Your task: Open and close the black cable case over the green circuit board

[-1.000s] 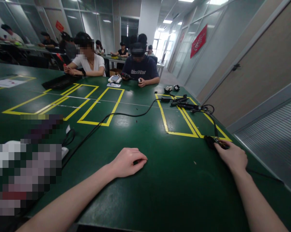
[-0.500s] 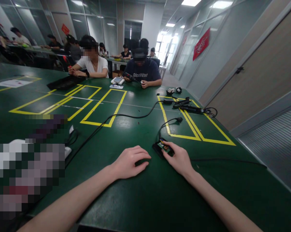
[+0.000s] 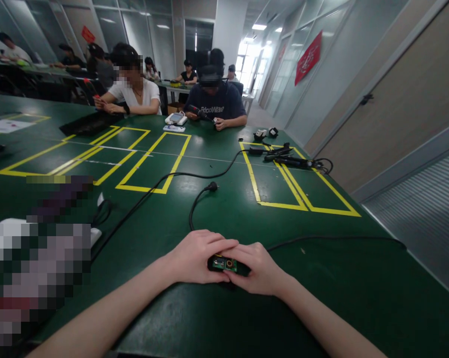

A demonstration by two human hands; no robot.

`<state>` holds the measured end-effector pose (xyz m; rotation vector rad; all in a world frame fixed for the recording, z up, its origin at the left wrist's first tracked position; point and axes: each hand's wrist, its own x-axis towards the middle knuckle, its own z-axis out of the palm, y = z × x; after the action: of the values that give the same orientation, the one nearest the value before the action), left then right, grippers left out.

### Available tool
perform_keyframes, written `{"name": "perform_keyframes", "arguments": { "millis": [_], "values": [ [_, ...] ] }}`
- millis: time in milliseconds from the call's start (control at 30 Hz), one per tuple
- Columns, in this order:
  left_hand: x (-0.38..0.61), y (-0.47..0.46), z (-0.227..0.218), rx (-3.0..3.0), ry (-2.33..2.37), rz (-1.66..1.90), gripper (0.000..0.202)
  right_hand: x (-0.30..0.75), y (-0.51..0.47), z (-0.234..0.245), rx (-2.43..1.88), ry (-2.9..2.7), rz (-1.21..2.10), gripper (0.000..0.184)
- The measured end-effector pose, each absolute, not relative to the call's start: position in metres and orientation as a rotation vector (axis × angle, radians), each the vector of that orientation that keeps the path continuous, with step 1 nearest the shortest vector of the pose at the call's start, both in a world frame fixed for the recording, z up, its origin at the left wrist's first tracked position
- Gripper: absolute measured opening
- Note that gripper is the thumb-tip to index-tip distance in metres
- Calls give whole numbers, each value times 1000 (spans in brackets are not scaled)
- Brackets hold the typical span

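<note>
A small black adapter with a green circuit board (image 3: 224, 263) showing lies on the green table (image 3: 217, 214) near its front edge. My left hand (image 3: 196, 256) grips its left end and my right hand (image 3: 257, 268) grips its right end, fingers curled round it. A black cable runs from it up to a plug (image 3: 211, 187), and a second black cable (image 3: 339, 238) leads off to the right.
Yellow tape rectangles (image 3: 295, 184) mark the table. Black tools and cables (image 3: 291, 159) lie at the far right. Another long cable (image 3: 164, 181) crosses the middle. Two people sit across the table; one holds a tool (image 3: 202, 114). A blurred patch covers the left.
My right hand pulled the adapter from the right side of the table to the middle front. My left hand closed on it too. The plug trailed along leftward.
</note>
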<state>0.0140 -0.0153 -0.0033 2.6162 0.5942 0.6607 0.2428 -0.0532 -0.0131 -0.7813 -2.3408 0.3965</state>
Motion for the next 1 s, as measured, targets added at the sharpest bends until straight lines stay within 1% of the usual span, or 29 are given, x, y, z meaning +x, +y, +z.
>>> {"name": "perform_keyframes", "arguments": {
  "millis": [100, 167, 367, 500, 567, 733, 833, 933, 1000],
  "values": [
    [13, -13, -5, 2615, 614, 607, 85, 243, -51, -13, -777, -2280, 405, 31],
    [13, -11, -6, 2595, 635, 586, 93, 243, -49, -14, -786, -2253, 411, 30],
    [14, -10, -5, 2565, 646, 563, 99, 239, -43, -15, -891, -2266, 241, 22],
    [14, -10, -6, 2572, 662, 515, 101, 239, -41, -13, -938, -2226, 187, 24],
    [13, -9, -6, 2571, 677, 505, 96, 241, -40, -12, -909, -2194, 207, 29],
    [9, -5, 0, 2553, 695, 573, 66, 246, -38, -11, -885, -2171, 296, 36],
    [8, -3, 4, 2551, 688, 625, 64, 247, -37, -11, -926, -2186, 362, 41],
    [9, -2, 5, 2551, 690, 676, 50, 247, -37, -11, -957, -2168, 499, 35],
    [10, -2, 4, 2558, 689, 690, 35, 246, -38, -11, -971, -2160, 559, 31]
  ]
}}
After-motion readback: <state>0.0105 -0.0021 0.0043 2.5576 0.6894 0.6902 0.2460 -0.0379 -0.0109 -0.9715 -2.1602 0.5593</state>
